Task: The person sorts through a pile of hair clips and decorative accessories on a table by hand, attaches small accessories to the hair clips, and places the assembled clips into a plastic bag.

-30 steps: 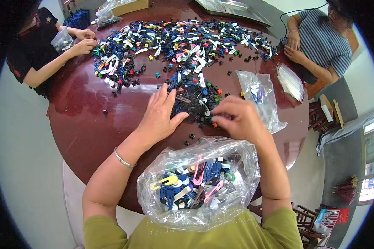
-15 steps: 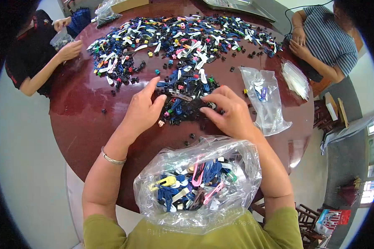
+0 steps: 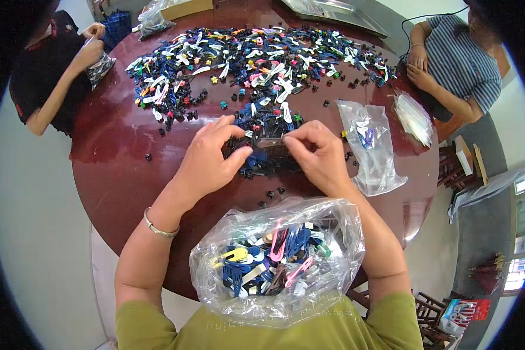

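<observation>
My right hand (image 3: 318,153) pinches one end of a brown hair clip (image 3: 269,142) over the near part of the pile of small clips (image 3: 274,121). Fingers apart, my left hand (image 3: 213,154) reaches into the left side of that pile, with its thumb and fingertips near the brown clip's other end; whether they hold something I cannot make out. Close to my body, an open clear plastic bag (image 3: 277,262) holds mixed clips, blue, white, pink and yellow.
A wide heap of clips (image 3: 216,55) spreads over the far side of the round table (image 3: 128,192). To the right lie a clear bag (image 3: 370,154) and thin white strips (image 3: 414,119). One person (image 3: 46,76) is at the left, another (image 3: 458,64) at the right.
My right hand has closed on the brown clip and lifted it from the pile. My left hand has moved right, to the pile. The person at the left has drawn their hands back toward a small bag.
</observation>
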A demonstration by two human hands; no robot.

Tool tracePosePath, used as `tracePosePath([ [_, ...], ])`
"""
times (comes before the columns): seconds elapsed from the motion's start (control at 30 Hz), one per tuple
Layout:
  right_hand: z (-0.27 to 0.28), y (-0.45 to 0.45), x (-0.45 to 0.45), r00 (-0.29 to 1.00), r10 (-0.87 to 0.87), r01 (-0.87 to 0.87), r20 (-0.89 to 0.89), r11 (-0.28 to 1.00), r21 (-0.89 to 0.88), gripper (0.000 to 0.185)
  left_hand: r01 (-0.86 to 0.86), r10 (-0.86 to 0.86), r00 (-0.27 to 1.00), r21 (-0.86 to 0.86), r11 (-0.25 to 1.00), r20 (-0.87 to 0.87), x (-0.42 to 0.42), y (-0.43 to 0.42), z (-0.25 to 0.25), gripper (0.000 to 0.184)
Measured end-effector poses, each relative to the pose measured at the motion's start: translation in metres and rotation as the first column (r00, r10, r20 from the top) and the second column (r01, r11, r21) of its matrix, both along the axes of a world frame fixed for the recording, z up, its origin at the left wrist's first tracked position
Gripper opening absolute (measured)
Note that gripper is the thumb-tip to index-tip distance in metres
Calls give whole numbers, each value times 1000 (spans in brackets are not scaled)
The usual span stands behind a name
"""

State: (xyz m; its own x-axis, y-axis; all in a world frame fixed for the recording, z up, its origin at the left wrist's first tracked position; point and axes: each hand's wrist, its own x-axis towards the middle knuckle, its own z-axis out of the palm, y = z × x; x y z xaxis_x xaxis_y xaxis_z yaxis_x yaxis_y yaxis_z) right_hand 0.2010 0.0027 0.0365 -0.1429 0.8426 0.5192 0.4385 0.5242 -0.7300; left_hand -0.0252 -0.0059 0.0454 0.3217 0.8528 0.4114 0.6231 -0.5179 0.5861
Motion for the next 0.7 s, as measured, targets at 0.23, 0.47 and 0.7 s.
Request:
tracePosePath([
  [0.23,5,-1,6,953,-22,-126,-303,878,-462,15,42,-29,983,68,997,-183,1,-7,3,31],
  [0.47,2,-2,11,946,2,-162,-324,867,-471,13,8,11,985,110,994,-172,4,-4,-8,28],
  [0.7,8,-11,6,954,65,-192,-292,882,-431,13,31,-39,977,43,999,209,11,-6,2,20],
])
